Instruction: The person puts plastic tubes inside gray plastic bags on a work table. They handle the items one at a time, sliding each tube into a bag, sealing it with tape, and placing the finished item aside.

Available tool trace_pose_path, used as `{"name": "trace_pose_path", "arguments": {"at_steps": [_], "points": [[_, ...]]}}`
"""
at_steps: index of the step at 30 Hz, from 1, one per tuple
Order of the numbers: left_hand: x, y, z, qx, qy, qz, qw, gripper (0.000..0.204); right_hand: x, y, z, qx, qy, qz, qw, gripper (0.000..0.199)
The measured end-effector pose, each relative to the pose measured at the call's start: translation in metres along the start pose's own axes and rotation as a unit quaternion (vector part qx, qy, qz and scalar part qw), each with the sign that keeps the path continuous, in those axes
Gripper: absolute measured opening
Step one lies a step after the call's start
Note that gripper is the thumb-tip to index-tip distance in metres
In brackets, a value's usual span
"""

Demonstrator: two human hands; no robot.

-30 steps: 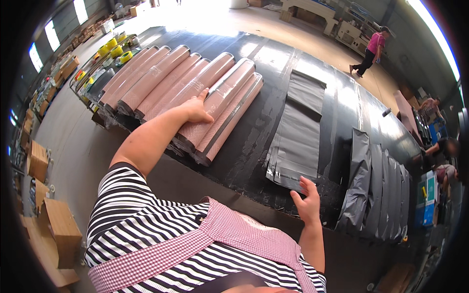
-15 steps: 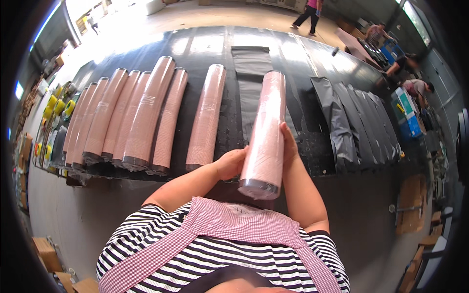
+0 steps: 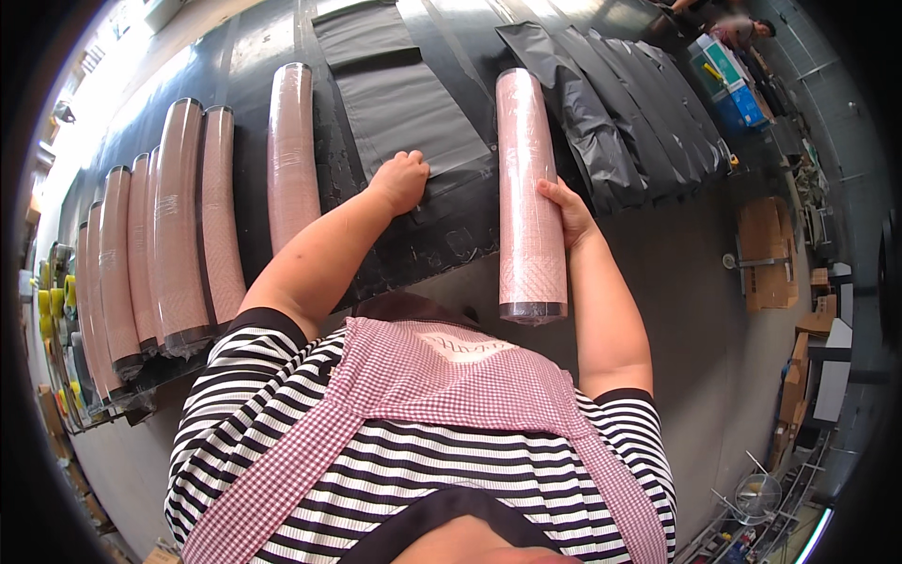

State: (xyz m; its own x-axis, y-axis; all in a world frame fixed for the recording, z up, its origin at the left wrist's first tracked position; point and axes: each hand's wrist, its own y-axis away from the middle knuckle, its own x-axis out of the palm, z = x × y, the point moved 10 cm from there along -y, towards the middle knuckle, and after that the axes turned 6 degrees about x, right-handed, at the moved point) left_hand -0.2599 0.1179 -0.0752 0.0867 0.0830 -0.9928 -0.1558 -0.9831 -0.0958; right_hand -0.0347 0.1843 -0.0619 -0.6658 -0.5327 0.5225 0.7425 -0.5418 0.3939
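Note:
My right hand (image 3: 568, 211) grips a pink patterned roll (image 3: 531, 188), wrapped in clear film with a dark edge at its ends. The roll stands nearly upright in view, its lower end overhanging the table's near edge. A flat black plastic bag (image 3: 404, 103) lies lengthwise on the table, creased across its upper part. My left hand (image 3: 402, 180) is closed at the near end of this bag, fingers pinched on its edge; the fingertips are partly hidden. Left of that bag lies a single wrapped pink roll (image 3: 291, 150), partly behind my left forearm.
Several more pink rolls (image 3: 178, 216) lie side by side on the left of the dark table (image 3: 451, 230). A stack of overlapping black plastic bags (image 3: 620, 113) covers its right part. Yellow tape rolls (image 3: 56, 301) hang at the far left. Other people (image 3: 742, 33) are at upper right.
My left hand has let go of the roll and moved onto the flat black bag. My right hand alone holds the roll, now farther right. The view has turned and shifted.

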Motion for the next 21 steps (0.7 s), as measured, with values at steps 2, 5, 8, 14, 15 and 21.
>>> {"name": "trace_pose_path", "arguments": {"at_steps": [2,5,8,14,15,21], "points": [[-0.002,-0.001,-0.008,0.039,-0.046,-0.020,0.998,0.014,0.005,0.003,0.006,-0.011,0.027,-0.005,1.000,0.069],[0.000,-0.007,-0.017,0.057,-0.074,-0.027,0.995,0.011,0.009,0.014,0.011,-0.031,0.074,-0.012,0.997,0.084],[0.004,-0.010,-0.015,0.044,-0.076,-0.038,0.995,0.009,0.029,0.034,0.015,-0.057,0.157,0.026,0.986,0.104],[0.002,-0.005,0.069,-0.181,0.296,-0.120,0.930,0.013,0.045,0.092,-0.015,-0.050,0.297,0.014,0.953,0.128],[0.016,-0.003,0.084,-0.219,0.384,-0.105,0.891,0.015,0.043,0.100,-0.024,-0.036,0.316,0.005,0.948,0.127],[0.012,-0.002,0.082,-0.228,0.347,-0.110,0.903,0.027,0.029,0.126,-0.053,0.029,0.474,-0.076,0.877,0.126]]}}
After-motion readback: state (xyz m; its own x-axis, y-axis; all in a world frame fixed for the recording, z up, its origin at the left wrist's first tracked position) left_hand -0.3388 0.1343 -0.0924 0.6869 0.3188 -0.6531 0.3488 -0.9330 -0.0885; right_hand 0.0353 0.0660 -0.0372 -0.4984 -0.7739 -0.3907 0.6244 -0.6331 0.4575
